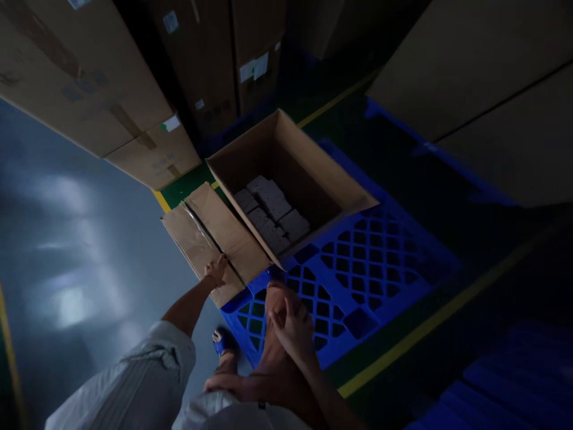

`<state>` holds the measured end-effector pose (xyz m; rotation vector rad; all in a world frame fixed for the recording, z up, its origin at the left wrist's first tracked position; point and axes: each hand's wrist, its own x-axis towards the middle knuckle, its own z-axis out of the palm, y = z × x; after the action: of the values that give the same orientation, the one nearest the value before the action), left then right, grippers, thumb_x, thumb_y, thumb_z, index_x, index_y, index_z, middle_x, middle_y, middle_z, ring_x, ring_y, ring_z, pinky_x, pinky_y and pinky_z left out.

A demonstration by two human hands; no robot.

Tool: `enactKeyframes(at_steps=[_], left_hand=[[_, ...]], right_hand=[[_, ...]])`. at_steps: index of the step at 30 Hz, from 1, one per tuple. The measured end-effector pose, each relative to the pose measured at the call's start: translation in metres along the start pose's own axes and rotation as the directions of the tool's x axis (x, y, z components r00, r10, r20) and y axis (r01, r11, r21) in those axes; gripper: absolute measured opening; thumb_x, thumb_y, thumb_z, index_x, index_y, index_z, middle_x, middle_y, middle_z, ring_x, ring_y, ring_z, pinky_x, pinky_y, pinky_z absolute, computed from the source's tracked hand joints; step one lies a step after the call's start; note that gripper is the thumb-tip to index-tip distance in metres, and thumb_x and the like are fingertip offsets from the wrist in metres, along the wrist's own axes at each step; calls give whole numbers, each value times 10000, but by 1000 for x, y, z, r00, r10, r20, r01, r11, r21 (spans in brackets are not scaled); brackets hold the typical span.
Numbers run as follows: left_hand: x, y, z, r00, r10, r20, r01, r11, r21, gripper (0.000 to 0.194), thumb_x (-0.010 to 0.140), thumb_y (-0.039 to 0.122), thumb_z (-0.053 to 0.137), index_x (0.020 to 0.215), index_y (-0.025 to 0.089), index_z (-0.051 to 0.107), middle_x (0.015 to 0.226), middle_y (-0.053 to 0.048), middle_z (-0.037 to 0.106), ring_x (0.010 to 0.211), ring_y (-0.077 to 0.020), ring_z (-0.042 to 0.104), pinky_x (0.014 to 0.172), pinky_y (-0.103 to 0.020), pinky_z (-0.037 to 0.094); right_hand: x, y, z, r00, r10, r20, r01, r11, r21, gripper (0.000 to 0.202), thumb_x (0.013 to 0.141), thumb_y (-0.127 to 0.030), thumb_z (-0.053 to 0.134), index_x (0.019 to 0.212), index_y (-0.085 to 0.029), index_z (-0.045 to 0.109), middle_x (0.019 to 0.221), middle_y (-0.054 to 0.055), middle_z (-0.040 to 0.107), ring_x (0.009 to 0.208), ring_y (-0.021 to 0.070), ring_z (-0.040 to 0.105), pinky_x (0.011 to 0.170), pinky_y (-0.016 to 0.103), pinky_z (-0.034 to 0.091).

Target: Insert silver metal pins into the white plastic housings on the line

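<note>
1. Our left hand (217, 272) is resting, unclenched, on the closed box (229, 234), beside the open box (313, 170).
2. Our right hand (293, 325) (holding nothing) is lying over our leg (271, 343).
3. We're working best by keeping those fingers flat.

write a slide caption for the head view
Left hand on a carton beside an open box of grey items on a blue pallet; right hand at one knee.

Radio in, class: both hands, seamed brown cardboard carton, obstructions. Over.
Left hand on seamed brown cardboard carton. Right hand over knee. Open-topped brown cardboard box holding grey blocks alongside; no obstruction visible at left hand.
</note>
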<state>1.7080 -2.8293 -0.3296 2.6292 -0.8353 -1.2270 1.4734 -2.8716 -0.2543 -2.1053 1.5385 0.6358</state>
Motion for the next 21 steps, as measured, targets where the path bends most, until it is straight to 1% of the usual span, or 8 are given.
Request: enactKeyframes(at_steps=[5,7,9,11,13,15,18,21], left_hand=[[30,-10,4,978,126,167,-157,970,184,350,863,364,546,1149,163,542,1219,-90,529,1098,-237,516,926,-469,445],[30,-22,4,967,148,207,-194,955,223,343,863,371,544,1140,169,549,1229,-92,526,1127,-247,496,948,-487,420],[8,-49,3,963,149,225,-204,947,249,350,860,376,547,1143,170,549,1253,-97,511,1165,-255,467,979,-507,385],[-30,-85,5,968,127,216,-183,946,266,358,854,368,558,1153,173,547,1282,-98,493,1204,-265,434,1009,-527,345],[-69,-120,13,980,87,181,-134,953,272,368,852,350,562,1181,188,533,1328,-97,458,1243,-277,393,1032,-549,308],[-94,-148,27,991,33,133,-68,962,265,395,859,339,553,1228,208,502,1384,-93,400,1270,-285,360,1047,-559,286],[-100,-169,58,995,-57,85,37,975,221,440,864,334,545,1277,211,456,1409,-99,360,1253,-285,381,1030,-549,324],[-91,-168,88,989,-128,71,115,981,157,456,860,335,554,1277,185,450,1370,-113,399,1203,-277,435,987,-529,383]], right_hand=[[-3,-3,4,1000,-5,4,6,986,-166,532,859,-490,449,1295,-188,498,1248,197,458,1040,339,516,811,432,428],[-9,-4,8,1000,-2,-8,1,981,-192,533,858,-498,448,1282,-179,504,1244,197,455,1037,335,517,799,419,432],[-15,-3,14,1000,12,-26,-17,976,-216,534,857,-496,453,1276,-169,500,1235,196,457,1040,336,516,791,412,435],[-20,0,21,999,22,-37,-30,973,-231,529,858,-488,451,1271,-160,488,1221,196,462,1045,341,513,786,413,436],[-24,3,30,999,24,-24,-29,968,-248,523,857,-485,447,1263,-156,477,1203,195,471,1049,346,511,791,420,434],[-28,6,39,1000,13,-10,-15,960,-278,513,852,-488,450,1247,-161,473,1190,184,481,1054,343,512,812,419,427],[-35,10,53,1000,-19,-1,17,939,-344,491,845,-490,455,1221,-174,475,1178,166,490,1064,335,515,834,409,421],[-41,12,62,999,-42,7,41,913,-406,492,851,-496,434,1221,-173,460,1169,168,501,1054,328,530,822,403,427]])
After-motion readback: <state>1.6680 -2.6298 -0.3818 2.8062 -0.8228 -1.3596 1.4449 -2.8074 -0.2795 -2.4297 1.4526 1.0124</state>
